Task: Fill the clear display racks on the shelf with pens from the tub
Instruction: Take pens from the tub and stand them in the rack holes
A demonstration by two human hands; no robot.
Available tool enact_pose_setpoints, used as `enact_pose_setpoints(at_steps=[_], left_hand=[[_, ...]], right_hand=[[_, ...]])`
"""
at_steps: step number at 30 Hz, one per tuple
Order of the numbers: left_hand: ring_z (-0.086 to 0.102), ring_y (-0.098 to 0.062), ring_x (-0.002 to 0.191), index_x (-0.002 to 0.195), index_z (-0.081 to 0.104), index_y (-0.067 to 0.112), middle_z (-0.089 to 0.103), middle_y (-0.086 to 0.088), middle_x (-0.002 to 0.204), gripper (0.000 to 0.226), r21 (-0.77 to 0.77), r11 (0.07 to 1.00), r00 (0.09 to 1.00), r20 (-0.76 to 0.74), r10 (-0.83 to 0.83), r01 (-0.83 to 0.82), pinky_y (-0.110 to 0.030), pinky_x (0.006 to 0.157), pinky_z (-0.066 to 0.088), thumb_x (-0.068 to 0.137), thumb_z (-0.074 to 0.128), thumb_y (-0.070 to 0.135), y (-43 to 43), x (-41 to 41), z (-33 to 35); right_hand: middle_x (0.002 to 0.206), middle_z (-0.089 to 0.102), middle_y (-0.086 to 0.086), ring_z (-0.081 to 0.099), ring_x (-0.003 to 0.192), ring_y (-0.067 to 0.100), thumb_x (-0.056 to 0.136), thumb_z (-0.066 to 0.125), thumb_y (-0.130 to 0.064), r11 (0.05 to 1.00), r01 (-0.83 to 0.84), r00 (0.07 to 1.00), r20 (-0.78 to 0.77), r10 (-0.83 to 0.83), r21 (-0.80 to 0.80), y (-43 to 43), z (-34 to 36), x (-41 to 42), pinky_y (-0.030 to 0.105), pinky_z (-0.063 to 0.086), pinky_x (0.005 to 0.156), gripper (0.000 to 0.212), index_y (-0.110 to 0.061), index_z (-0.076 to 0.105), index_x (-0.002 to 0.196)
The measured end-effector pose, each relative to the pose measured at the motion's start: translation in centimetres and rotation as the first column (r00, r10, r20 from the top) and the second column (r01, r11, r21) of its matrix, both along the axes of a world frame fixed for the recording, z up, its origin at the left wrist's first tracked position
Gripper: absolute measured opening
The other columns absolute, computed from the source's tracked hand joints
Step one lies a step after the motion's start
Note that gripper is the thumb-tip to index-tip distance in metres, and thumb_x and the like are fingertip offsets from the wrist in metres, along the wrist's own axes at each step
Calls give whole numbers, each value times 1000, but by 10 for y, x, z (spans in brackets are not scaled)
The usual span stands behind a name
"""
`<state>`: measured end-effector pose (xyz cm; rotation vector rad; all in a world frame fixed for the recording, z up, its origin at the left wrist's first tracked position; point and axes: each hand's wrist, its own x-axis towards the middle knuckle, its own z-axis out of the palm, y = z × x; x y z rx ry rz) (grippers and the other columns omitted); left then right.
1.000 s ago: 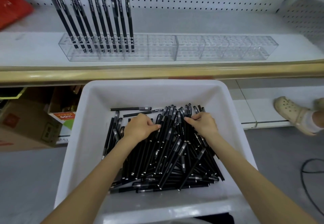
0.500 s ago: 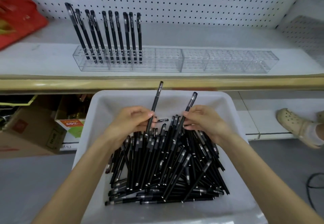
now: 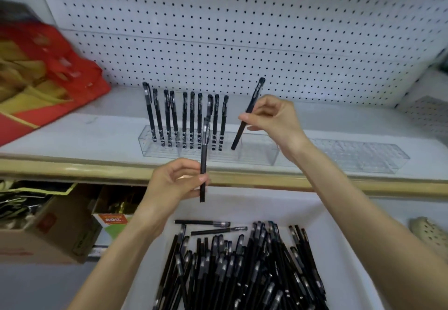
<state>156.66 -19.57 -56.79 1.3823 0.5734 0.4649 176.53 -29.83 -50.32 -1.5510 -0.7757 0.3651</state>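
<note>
Pickup has just finished: out of the tub [image 3: 242, 210], the left hand [image 3: 174, 183] pinches an upright pen [image 3: 203, 154] between thumb and fingertips near the shelf edge [image 3: 72, 171]. The right hand [image 3: 274, 120] pinches a tilted pen [image 3: 248, 111], its tip over the left rack [image 3: 257, 157], right of the standing row [image 3: 191, 120]. Insertion looks next; the right rack [image 3: 363, 157] holds nothing, and the black heap [image 3: 242, 273] stays large.

We see matt black plastic pens [image 3: 232, 268] in a smooth white plastic tub [image 3: 339, 249], glossy clear plastic racks [image 3: 254, 154], and a painted metal pegboard [image 3: 218, 31].
</note>
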Motion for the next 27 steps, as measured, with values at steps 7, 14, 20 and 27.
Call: enact_pose_setpoints(at_steps=[7, 14, 20, 27], left_hand=[[71, -25, 88, 92, 63, 5, 73, -12, 87, 16, 19, 1000, 999, -41, 4, -4, -40, 83, 57, 79, 71, 4, 3, 11, -5], [71, -25, 88, 98, 62, 0, 73, -12, 87, 19, -3, 1000, 998, -67, -16, 16, -38, 82, 58, 81, 70, 4, 4, 16, -16], [71, -27, 87, 96, 62, 0, 73, -14, 88, 18, -29, 1000, 998, -59, -8, 6, -38, 80, 58, 80, 70, 2, 3, 18, -20], [71, -25, 86, 98, 62, -2, 73, -14, 89, 20, -14, 1000, 998, -60, -7, 7, -43, 82, 57, 80, 70, 4, 5, 20, -20]], right_hand=[[65, 64, -3, 62, 62, 14, 72, 80, -3, 998, 17, 996, 84, -12, -64, 37, -11, 33, 27, 58, 66, 24, -13, 59, 71], [75, 63, 12, 64, 67, 20, 74, 80, -6, 997, 75, 994, 77, -74, -10, 40, -19, 44, 29, 59, 70, 21, -11, 59, 76], [72, 64, 7, 63, 65, 18, 72, 80, -4, 996, 27, 991, 134, -16, -83, 45, -27, 49, 27, 57, 69, 23, -12, 58, 73], [69, 64, -4, 62, 66, 9, 68, 84, -14, 962, -59, 962, 242, 126, -266, 50, -48, 50, 25, 53, 72, 27, -23, 59, 68]])
